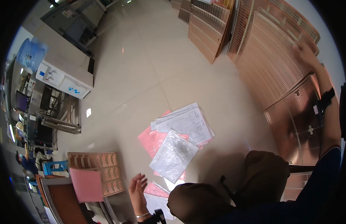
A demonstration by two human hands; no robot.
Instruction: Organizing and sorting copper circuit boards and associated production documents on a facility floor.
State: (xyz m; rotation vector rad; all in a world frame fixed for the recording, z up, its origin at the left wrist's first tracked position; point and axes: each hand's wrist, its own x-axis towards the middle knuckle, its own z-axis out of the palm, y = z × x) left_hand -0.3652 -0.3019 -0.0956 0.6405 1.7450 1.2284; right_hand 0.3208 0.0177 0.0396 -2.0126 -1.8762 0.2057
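Note:
My right hand [304, 53] is raised at the upper right, its fingers closed on the edge of a large copper-coloured panel [272, 56] with rows of slots. This panel leans upright among others. Below it stands another shiny copper-coloured panel [296, 128] with cross-shaped cut-outs. My left hand [137, 188] hangs low near my knees, empty, with its fingers apart and slightly bent. Beside it on the floor lie papers in a clear sleeve [156, 203]. Further ahead is a silvery plastic-covered packet [174, 155] on top of white printed sheets [191, 125] and pink sheets [148, 140].
More copper-coloured panels [208, 28] lean at the far right. At left stand a water dispenser [63, 80] with a blue bottle [30, 54], a patterned panel [111, 170] with a pink sheet [86, 184], and a blue stool [55, 167]. Another person [26, 160] is at the far left.

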